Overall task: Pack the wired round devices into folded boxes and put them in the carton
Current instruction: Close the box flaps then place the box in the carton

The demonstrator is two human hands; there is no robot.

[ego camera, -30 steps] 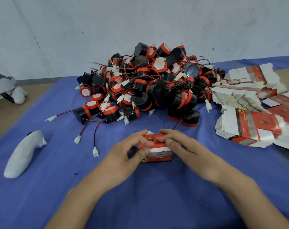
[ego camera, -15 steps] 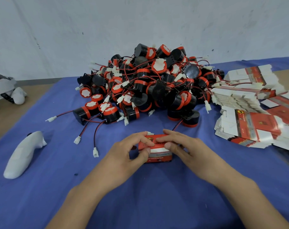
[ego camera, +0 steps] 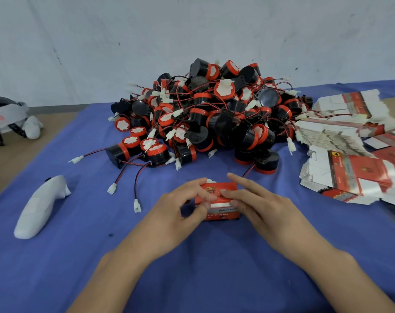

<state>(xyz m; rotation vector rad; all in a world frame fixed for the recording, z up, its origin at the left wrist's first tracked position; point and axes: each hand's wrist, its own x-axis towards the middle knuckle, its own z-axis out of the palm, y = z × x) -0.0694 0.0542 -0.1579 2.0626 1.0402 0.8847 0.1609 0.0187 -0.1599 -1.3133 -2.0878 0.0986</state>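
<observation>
Fingers (ego camera: 189,186) of the left hand (ego camera: 169,211) pinch the little red box (ego camera: 221,214), near middle of the table (ego camera: 79,256); right hand (ego camera: 266,211) fingers lie flat on top. Probably light, thin card that dents easy, so hold the 2 sides.

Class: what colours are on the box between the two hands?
Box: red with a white band; head view.

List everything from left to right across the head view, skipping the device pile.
white headset → white controller → left hand → red box → right hand → flat box stack
</observation>
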